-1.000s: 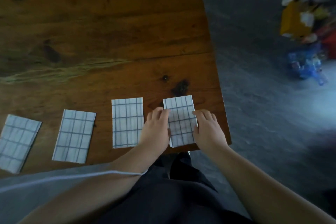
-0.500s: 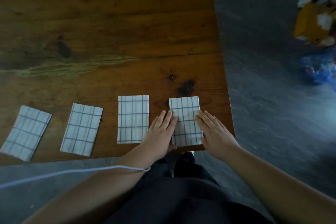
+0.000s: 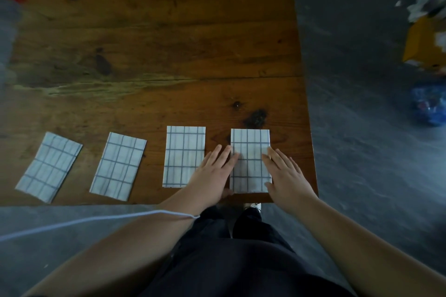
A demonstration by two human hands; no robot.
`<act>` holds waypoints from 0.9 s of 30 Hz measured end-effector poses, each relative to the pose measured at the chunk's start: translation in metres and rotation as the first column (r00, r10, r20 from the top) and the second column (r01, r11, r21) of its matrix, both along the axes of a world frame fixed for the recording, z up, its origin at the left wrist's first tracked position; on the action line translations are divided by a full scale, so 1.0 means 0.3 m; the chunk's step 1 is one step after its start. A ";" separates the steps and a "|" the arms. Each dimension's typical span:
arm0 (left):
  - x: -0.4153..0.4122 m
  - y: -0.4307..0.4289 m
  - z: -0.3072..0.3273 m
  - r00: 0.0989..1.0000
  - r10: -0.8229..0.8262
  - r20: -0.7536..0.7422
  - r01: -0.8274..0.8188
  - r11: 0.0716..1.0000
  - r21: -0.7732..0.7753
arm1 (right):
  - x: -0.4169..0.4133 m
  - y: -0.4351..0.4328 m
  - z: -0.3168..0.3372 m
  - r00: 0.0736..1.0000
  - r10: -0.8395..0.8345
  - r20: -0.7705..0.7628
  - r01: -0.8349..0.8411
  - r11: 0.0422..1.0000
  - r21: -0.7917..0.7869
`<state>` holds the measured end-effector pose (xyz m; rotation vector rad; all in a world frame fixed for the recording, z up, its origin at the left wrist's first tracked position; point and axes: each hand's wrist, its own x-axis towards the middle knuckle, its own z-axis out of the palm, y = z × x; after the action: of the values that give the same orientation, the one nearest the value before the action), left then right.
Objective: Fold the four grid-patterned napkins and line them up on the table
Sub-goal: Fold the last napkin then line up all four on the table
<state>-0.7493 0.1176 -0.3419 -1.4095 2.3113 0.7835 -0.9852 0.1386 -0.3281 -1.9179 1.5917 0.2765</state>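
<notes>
Nearly done — all four folded, rowed along the surface's (image 3: pixel 169 55) near edge. Left grip (image 3: pixel 212 171) and right grip (image 3: pixel 287 176) flat, fingers straight, holding nothing — pressing the fourth napkin (image 3: pixel 249 169) at the near right corner. Maybe square up the two tilted napkins (image 3: pixel 118 165).

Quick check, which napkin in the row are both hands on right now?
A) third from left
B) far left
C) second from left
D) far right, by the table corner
D: the left hand and right hand rest with straight fingers on the two side edges of the rightmost napkin.
</notes>
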 end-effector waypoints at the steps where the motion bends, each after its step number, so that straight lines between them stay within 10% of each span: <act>1: 0.003 0.005 0.013 1.000 0.013 -0.008 -0.013 1.000 0.006 | 0.011 -0.001 0.015 1.000 -0.006 0.013 0.006 1.000 -0.019; 12: 0.369 0.053 0.097 0.932 0.354 -0.080 -0.356 0.935 -0.009 | 0.442 -0.018 0.091 0.985 0.108 0.135 -0.107 0.994 -0.010; 27: 0.645 0.024 0.003 0.994 0.085 -0.063 -0.085 0.996 -0.005 | 0.684 -0.002 -0.012 0.997 0.029 -0.066 -0.028 0.999 0.023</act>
<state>-0.5558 0.1249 -0.3410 -1.5164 2.3165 0.8562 -0.7801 0.1380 -0.3318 -1.9337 1.5981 0.3717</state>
